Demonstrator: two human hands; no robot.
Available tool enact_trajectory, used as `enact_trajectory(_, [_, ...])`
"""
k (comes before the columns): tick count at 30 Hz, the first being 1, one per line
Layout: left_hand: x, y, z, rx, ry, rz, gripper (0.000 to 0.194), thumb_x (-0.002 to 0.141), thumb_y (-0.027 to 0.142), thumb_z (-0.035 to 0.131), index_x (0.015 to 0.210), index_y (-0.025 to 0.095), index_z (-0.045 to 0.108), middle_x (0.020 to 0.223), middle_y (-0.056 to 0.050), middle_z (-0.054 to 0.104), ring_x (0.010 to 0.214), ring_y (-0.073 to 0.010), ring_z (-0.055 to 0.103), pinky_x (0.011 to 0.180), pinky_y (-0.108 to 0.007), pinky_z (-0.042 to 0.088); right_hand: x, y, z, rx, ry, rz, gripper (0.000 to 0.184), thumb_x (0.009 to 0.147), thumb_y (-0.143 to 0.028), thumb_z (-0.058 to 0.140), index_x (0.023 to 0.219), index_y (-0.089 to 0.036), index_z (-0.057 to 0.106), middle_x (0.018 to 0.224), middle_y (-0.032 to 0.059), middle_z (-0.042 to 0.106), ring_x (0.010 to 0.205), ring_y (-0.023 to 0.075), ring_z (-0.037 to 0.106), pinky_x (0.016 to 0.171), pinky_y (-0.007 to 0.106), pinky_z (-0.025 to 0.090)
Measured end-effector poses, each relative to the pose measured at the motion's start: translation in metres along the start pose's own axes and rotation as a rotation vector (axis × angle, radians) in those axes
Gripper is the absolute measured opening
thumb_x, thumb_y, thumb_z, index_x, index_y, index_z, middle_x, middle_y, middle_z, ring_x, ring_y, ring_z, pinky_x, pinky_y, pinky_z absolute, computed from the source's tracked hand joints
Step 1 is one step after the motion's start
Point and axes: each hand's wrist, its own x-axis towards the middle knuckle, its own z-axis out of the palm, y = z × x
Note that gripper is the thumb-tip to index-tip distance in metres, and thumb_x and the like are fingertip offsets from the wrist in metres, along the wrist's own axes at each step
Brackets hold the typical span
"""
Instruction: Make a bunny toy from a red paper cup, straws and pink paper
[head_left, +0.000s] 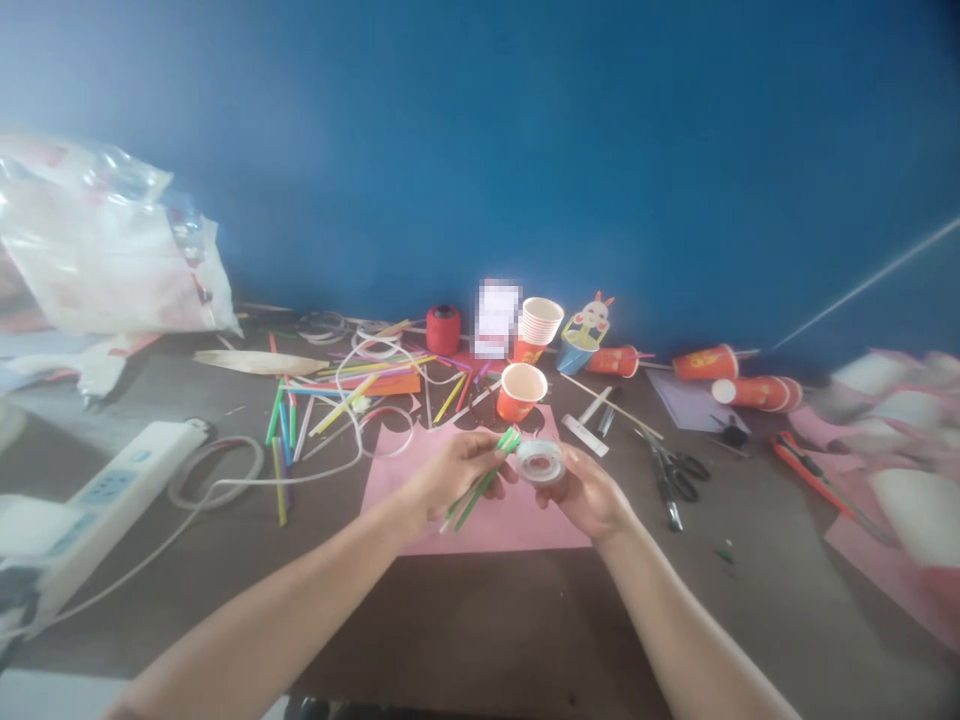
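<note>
Several thin green and white straws (470, 502) are pinched in my left hand (471, 465), their upper ends close together beside the thumb. My right hand (581, 490) grips a roll of clear tape (540, 461), held right next to the straw ends. Whether a strip of tape joins the roll to the straws I cannot tell. Both hands are above a pink sheet of paper (420, 535) on the table. Just behind them an orange paper cup (523, 390) stands upright.
Loose colored straws (289, 430) and a white cable (292, 481) lie left, near a power strip (112, 500). Behind are stacked cups (538, 325) and a blue cup with a rabbit figure (577, 352). Scissors (671, 475) and a red utility knife (810, 472) lie right.
</note>
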Motion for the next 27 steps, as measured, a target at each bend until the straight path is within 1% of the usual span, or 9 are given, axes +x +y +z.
enact_trajectory(4, [-0.0001, 0.0012, 0.0006, -0.028, -0.016, -0.026, 0.037, 0.073, 0.043, 0.066, 0.090, 0.011, 0.061, 0.072, -0.006, 0.064, 0.055, -0.0117, 0.058, 0.058, -0.028, 0.047, -0.0012, -0.0005, 0.0003, -0.029, -0.023, -0.002, 0.028, 0.076, -0.040, 0.059, 0.092, -0.018, 0.065, 0.084, 0.0075, 0.062, 0.069, 0.0185, 0.056, 0.053, 0.031, 0.052])
enact_trajectory(9, [0.0009, -0.0015, -0.0020, -0.068, -0.033, -0.017, 0.035, 0.073, 0.040, 0.067, 0.090, 0.011, 0.061, 0.073, -0.006, 0.064, 0.054, -0.0108, 0.057, 0.057, -0.026, 0.045, -0.0002, -0.0017, -0.0010, -0.021, -0.051, 0.036, 0.032, 0.077, -0.039, 0.054, 0.100, -0.018, 0.063, 0.091, 0.0091, 0.064, 0.080, 0.0237, 0.060, 0.057, 0.035, 0.053])
enact_trajectory(11, [0.0016, -0.0026, -0.0021, -0.087, -0.038, -0.020, 0.034, 0.073, 0.039, 0.068, 0.089, 0.010, 0.061, 0.072, -0.005, 0.064, 0.053, -0.0101, 0.056, 0.056, -0.025, 0.044, 0.0002, -0.0017, -0.0016, -0.015, -0.077, 0.033, 0.031, 0.077, -0.037, 0.052, 0.099, -0.018, 0.063, 0.092, 0.0097, 0.064, 0.083, 0.0244, 0.060, 0.059, 0.036, 0.053])
enact_trajectory(14, [0.0023, -0.0032, -0.0006, -0.092, -0.036, -0.030, 0.034, 0.072, 0.039, 0.069, 0.089, 0.010, 0.061, 0.070, -0.005, 0.063, 0.052, -0.0103, 0.056, 0.055, -0.026, 0.044, -0.0003, -0.0021, -0.0019, -0.017, -0.111, 0.018, 0.028, 0.077, -0.035, 0.051, 0.097, -0.019, 0.063, 0.093, 0.0096, 0.065, 0.084, 0.0240, 0.061, 0.062, 0.037, 0.053])
enact_trajectory(16, [0.0025, -0.0028, 0.0009, -0.056, -0.033, -0.031, 0.037, 0.072, 0.040, 0.068, 0.093, 0.011, 0.060, 0.070, -0.004, 0.062, 0.052, -0.0114, 0.058, 0.055, -0.026, 0.045, -0.0015, -0.0020, -0.0017, -0.014, -0.121, -0.007, 0.028, 0.077, -0.034, 0.052, 0.097, -0.019, 0.064, 0.093, 0.0090, 0.065, 0.086, 0.0242, 0.061, 0.064, 0.038, 0.053])
enact_trajectory(21, [0.0018, -0.0024, 0.0029, 0.029, -0.030, -0.008, 0.042, 0.073, 0.039, 0.067, 0.104, 0.012, 0.058, 0.069, -0.004, 0.063, 0.053, -0.0124, 0.059, 0.054, -0.026, 0.047, -0.0050, 0.0000, -0.0008, -0.056, -0.086, -0.046, 0.030, 0.080, -0.037, 0.054, 0.102, -0.019, 0.063, 0.099, 0.0093, 0.064, 0.087, 0.0230, 0.060, 0.067, 0.038, 0.053])
enact_trajectory(24, [0.0015, -0.0031, 0.0026, 0.028, -0.042, -0.003, 0.041, 0.073, 0.039, 0.067, 0.104, 0.013, 0.058, 0.071, -0.004, 0.063, 0.054, -0.0120, 0.060, 0.055, -0.026, 0.048, -0.0059, 0.0000, 0.0000, -0.049, -0.087, -0.043, 0.030, 0.079, -0.036, 0.056, 0.103, -0.019, 0.063, 0.101, 0.0087, 0.064, 0.089, 0.0225, 0.061, 0.070, 0.038, 0.053])
enact_trajectory(27, [0.0016, -0.0043, 0.0025, -0.011, -0.048, -0.020, 0.039, 0.072, 0.039, 0.068, 0.100, 0.013, 0.059, 0.070, -0.003, 0.064, 0.054, -0.0118, 0.060, 0.055, -0.025, 0.048, -0.0059, -0.0012, 0.0013, -0.003, -0.118, -0.050, 0.027, 0.077, -0.034, 0.058, 0.099, -0.019, 0.064, 0.103, 0.0086, 0.063, 0.088, 0.0223, 0.061, 0.074, 0.040, 0.051])
